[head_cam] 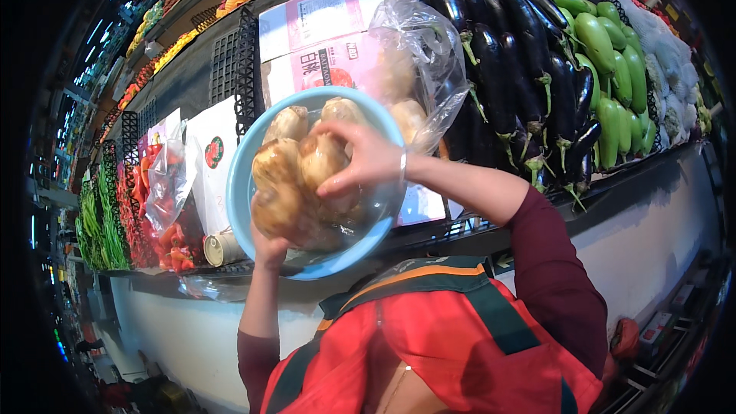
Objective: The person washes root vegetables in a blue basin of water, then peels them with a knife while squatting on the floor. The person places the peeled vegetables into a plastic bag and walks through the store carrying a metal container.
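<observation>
A light blue plastic basin (234,195) stands before me on the produce display, with water and several pale brown lotus root sections (287,121) in it. My left hand (269,246) is at the basin's near left side, holding a wet lotus root piece (279,213) from below; most of its fingers are hidden. Thumb and fingers of my right hand (368,158) curve around another lotus root section (322,164) in the middle of the basin. Both pieces are slightly blurred.
Right of the basin, a clear plastic bag (443,52) covers more roots beside a pink-and-white carton (322,17). Purple eggplants (506,69) and green ones (609,46) lie further right. A can (223,248), bagged red peppers (169,195) and green chillies (100,218) are on the left.
</observation>
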The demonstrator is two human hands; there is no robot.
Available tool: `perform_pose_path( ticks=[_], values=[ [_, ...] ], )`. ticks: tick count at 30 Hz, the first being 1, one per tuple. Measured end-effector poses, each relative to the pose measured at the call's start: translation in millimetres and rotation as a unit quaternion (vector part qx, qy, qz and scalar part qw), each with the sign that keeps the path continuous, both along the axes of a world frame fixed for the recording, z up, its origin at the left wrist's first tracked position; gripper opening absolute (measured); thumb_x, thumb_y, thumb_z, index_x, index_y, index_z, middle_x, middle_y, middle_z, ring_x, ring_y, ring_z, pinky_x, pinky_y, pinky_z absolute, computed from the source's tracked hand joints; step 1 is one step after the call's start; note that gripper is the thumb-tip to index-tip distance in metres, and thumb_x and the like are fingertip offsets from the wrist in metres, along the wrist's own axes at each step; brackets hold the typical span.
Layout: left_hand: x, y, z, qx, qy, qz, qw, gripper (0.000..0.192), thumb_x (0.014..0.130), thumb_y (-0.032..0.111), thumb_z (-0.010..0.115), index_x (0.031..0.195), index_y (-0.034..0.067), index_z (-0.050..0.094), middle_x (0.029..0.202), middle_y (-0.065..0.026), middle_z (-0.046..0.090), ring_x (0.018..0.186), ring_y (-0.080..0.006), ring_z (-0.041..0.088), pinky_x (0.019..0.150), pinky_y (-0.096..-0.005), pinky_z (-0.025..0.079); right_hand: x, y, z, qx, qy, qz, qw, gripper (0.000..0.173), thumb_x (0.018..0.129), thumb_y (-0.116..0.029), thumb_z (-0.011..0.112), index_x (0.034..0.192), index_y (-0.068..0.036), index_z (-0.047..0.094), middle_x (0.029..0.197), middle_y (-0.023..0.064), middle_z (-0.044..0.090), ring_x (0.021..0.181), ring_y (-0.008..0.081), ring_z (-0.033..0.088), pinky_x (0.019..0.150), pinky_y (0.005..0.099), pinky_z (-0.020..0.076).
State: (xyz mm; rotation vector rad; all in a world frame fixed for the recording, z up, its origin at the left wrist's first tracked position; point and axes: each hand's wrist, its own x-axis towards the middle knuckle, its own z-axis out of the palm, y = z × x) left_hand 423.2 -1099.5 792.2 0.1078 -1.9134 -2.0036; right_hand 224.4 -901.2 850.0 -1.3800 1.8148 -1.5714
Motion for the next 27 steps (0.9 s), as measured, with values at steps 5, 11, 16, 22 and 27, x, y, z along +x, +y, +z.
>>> perform_pose_path(
  ticks=[5, 11, 16, 22, 27],
  values=[
    [-3, -15, 1, 0.209, 0.055, -0.047, 0.975, 0.100, 0.068, 0.050, 0.073, 0.144, 0.009, 0.024, 0.142, -0.0113, 0.038, 0.129, -0.0294, 0.041, 0.106, -0.0464, 0.036, -78, 14, 44, 0.054, -0.163, -0.061, 0.983, 0.099, 0.058, -0.042, 0.085, 0.136, -0.002, 0.037, 0.116, 0.0230, 0.056, 0.105, 0.0258, 0.057, 0.083, 0.0338, 0.0502],
    [-12, -30, 15, 0.210, 0.086, -0.054, 0.972, 0.093, 0.072, 0.052, 0.069, 0.144, 0.011, 0.026, 0.142, -0.0110, 0.038, 0.129, -0.0298, 0.041, 0.105, -0.0472, 0.037, -184, 23, 38, 0.258, -0.021, -0.074, 0.963, 0.108, 0.063, -0.034, 0.079, 0.146, -0.006, 0.017, 0.118, 0.0211, 0.058, 0.099, 0.0283, 0.061, 0.078, 0.0358, 0.0514],
    [-30, -25, 23, 0.234, 0.132, -0.017, 0.963, 0.093, 0.073, 0.055, 0.066, 0.144, 0.011, 0.026, 0.142, -0.0111, 0.038, 0.128, -0.0305, 0.041, 0.104, -0.0482, 0.038, -224, -20, 11, 0.447, 0.220, -0.152, 0.854, 0.102, 0.052, -0.047, 0.078, 0.132, 0.005, 0.041, 0.105, 0.0276, 0.062, 0.091, 0.0335, 0.064, 0.080, 0.0360, 0.0503],
    [-33, -29, 35, 0.206, 0.129, 0.023, 0.970, 0.094, 0.073, 0.062, 0.062, 0.145, 0.013, 0.025, 0.143, -0.0113, 0.036, 0.130, -0.0308, 0.039, 0.106, -0.0512, 0.036, -261, -66, 15, 0.260, 0.311, -0.281, 0.870, 0.087, 0.049, -0.052, 0.079, 0.112, 0.004, 0.052, 0.095, 0.0251, 0.064, 0.091, 0.0367, 0.064, 0.080, 0.0381, 0.0502],
    [-37, -42, 41, 0.219, 0.136, 0.054, 0.965, 0.095, 0.072, 0.066, 0.062, 0.145, 0.017, 0.026, 0.144, -0.0083, 0.035, 0.131, -0.0299, 0.037, 0.107, -0.0520, 0.034, -261, -132, 29, 0.169, 0.245, -0.250, 0.921, 0.080, 0.052, -0.053, 0.079, 0.107, 0.000, 0.053, 0.100, 0.0229, 0.063, 0.095, 0.0348, 0.063, 0.082, 0.0374, 0.0498]
  ],
)
